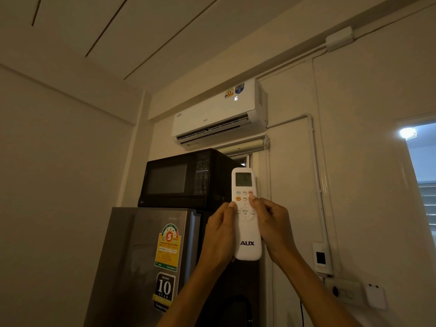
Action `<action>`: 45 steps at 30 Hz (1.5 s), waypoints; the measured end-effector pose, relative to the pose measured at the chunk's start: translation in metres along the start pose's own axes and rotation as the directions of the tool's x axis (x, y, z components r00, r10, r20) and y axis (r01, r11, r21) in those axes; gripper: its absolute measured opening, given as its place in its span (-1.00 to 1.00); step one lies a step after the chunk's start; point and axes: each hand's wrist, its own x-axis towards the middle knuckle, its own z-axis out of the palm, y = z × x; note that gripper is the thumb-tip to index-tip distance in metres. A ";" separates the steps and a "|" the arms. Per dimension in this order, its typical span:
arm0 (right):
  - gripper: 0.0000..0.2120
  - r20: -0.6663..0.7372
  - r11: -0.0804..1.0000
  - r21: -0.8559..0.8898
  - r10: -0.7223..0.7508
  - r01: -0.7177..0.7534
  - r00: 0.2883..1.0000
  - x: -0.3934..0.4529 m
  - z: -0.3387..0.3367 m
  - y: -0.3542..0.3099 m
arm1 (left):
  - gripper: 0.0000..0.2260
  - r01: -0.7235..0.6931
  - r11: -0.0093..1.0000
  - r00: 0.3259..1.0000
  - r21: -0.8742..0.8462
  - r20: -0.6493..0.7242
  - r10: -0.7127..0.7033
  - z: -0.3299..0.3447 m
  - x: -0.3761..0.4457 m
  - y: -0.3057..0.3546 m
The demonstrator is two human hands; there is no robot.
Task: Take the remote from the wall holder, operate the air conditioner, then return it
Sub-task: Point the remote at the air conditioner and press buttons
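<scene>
Two hands hold the white remote (246, 215) upright between them, its small screen at the top and the AUX mark near its lower end. The left hand (220, 234) wraps the remote's left edge, thumb laid on the face beside the round menu pad. The right hand (271, 228) grips the right edge, its thumb tip on the upper right buttons; which button it touches is too small to tell. Fingers behind the remote are hidden. Both forearms run off the bottom edge.

Just behind the hands stands a grey fridge (141, 263) with stickers on its door, its base cut off. A black microwave (186, 180) sits on top. Higher on the wall hangs the air conditioner (212, 114), louvre open, a lit digit showing on its front, hard to read. An empty-looking wall holder (321, 257) is mounted on the right wall, near a socket (343, 292).
</scene>
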 end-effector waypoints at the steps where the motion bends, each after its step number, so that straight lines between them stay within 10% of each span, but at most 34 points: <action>1: -0.91 0.002 1.000 0.001 -0.003 0.003 1.000 0.000 0.000 0.000 | -0.81 -0.002 1.000 1.000 0.000 0.000 0.002 0.000 0.000 0.000; 45: -0.90 -0.007 1.000 0.001 0.008 -0.008 1.000 0.002 -0.001 0.013 | -0.81 0.011 1.000 1.000 -0.003 0.017 -0.011 -0.002 0.000 -0.010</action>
